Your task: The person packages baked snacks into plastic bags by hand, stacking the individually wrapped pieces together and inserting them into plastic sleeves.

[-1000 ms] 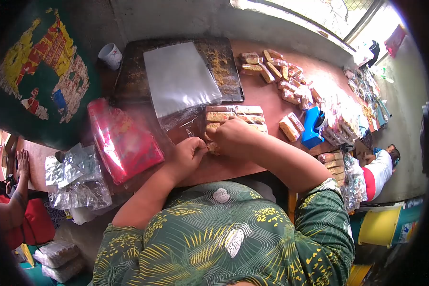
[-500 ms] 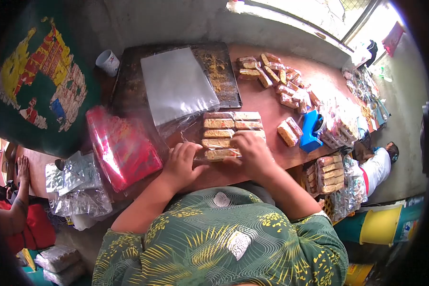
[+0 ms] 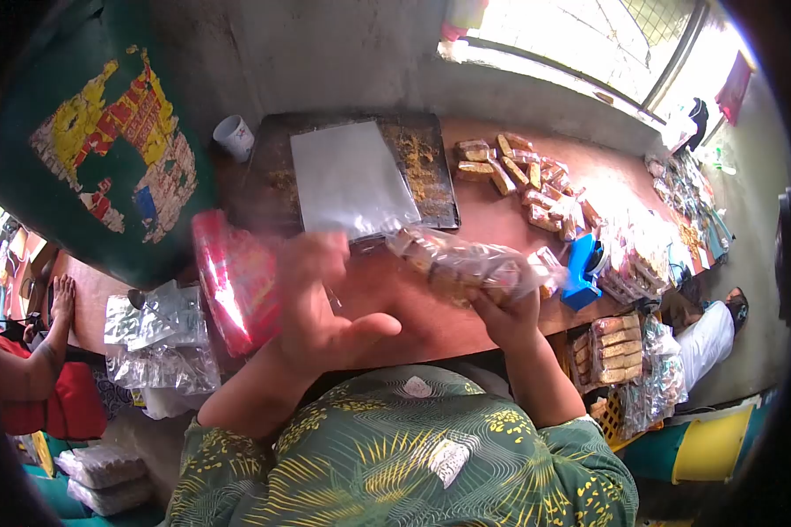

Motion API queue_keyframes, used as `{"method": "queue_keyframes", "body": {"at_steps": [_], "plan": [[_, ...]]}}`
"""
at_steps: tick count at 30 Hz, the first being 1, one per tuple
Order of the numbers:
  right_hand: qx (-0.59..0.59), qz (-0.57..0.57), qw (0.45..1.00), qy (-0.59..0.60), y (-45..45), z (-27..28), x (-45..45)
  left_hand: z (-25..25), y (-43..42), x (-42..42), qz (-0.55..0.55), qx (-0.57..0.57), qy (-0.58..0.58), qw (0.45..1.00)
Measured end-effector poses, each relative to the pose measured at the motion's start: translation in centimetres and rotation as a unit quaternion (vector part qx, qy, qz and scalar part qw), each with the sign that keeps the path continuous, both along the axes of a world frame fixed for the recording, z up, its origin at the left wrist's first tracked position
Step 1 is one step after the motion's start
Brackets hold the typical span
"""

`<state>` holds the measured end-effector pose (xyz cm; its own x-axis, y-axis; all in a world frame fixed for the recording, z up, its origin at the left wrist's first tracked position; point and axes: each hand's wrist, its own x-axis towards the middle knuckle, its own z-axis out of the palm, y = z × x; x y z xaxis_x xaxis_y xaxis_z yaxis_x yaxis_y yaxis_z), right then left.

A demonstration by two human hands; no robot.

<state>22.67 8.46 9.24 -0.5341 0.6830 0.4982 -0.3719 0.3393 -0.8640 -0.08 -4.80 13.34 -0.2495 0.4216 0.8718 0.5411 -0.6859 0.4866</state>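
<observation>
My right hand (image 3: 511, 318) grips one end of a clear plastic bag of bars (image 3: 461, 266), raised and tilted above the table. The bars look golden brown and lie in rows inside the film. My left hand (image 3: 316, 303) is lifted to the left of the bag, blurred, with thumb and fingers apart and nothing in it. Beyond the hands, flat clear plastic bags (image 3: 347, 176) lie stacked on a dark tray (image 3: 435, 167). Beside my left hand is a bundle of red plastic (image 3: 228, 281). A blue tape dispenser (image 3: 580, 274) stands right of the held bag.
Loose wrapped bars (image 3: 536, 180) are heaped at the back right, near more shiny packs (image 3: 637, 255). A filled pack (image 3: 615, 347) sits off the table's right edge. A white cup (image 3: 234, 138) stands by a green drum (image 3: 105, 167). Other people are at both sides.
The bag of bars has gone from lying flat on the table to being lifted and tilted in my right hand. My left hand has come off it and risen. The view has shifted slightly.
</observation>
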Motion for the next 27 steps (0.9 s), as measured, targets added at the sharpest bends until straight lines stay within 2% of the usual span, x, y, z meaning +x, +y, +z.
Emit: {"method": "queue_keyframes", "body": {"at_steps": [2,5,7,8,10,11,12,14,15,16,19,22,25,26,27], "plan": [[-0.017,0.056,0.998,-0.015,0.8,-1.8,1.3,-4.8,0.6,1.2,-0.138,-0.171,-0.188,0.957],[-0.025,0.103,0.993,-0.047,0.6,-3.7,2.1,-4.9,-0.2,-0.2,-0.078,-0.376,0.079,0.920],[-0.011,0.129,0.991,-0.041,0.0,-3.2,2.0,-6.0,-0.4,0.5,-0.180,-0.426,-0.079,0.883],[0.037,0.125,0.991,-0.027,0.3,-3.1,1.9,-6.5,-0.5,0.8,-0.160,-0.419,-0.091,0.889],[0.018,0.125,0.988,-0.089,0.5,-3.0,2.6,-7.5,-0.5,1.2,-0.119,-0.398,-0.111,0.903],[0.012,0.125,0.985,-0.118,0.7,-2.7,2.7,-7.8,-0.5,1.5,-0.127,-0.378,-0.119,0.909],[0.058,0.130,0.981,-0.133,0.9,-1.8,2.3,-7.7,-0.5,1.8,-0.134,-0.358,-0.128,0.915],[0.127,0.081,0.982,-0.110,1.3,-1.1,1.5,-7.1,-0.7,1.9,-0.109,-0.341,-0.107,0.927],[0.161,0.056,0.980,-0.098,1.4,-1.0,1.1,-5.0,-1.1,2.0,-0.077,-0.345,-0.079,0.932],[0.111,0.048,0.992,-0.040,1.2,-1.0,0.5,-3.8,-1.2,1.9,-0.044,-0.348,-0.053,0.935],[0.260,0.010,0.963,-0.067,1.7,1.2,-0.3,-5.2,1.0,1.1,-0.144,-0.120,-0.102,0.977],[0.216,0.008,0.967,-0.133,1.3,2.7,-0.5,-3.6,0.3,0.8,-0.104,-0.249,-0.072,0.960],[0.152,0.043,0.977,-0.145,1.6,3.7,0.3,-3.0,0.7,0.0,-0.155,-0.166,-0.079,0.971],[0.120,0.061,0.981,-0.141,1.6,3.8,0.7,-2.4,0.7,-0.7,-0.200,-0.129,-0.129,0.963],[0.072,0.080,0.991,-0.082,1.8,3.7,1.1,-0.7,0.7,-1.5,-0.242,-0.090,-0.178,0.950]]}}
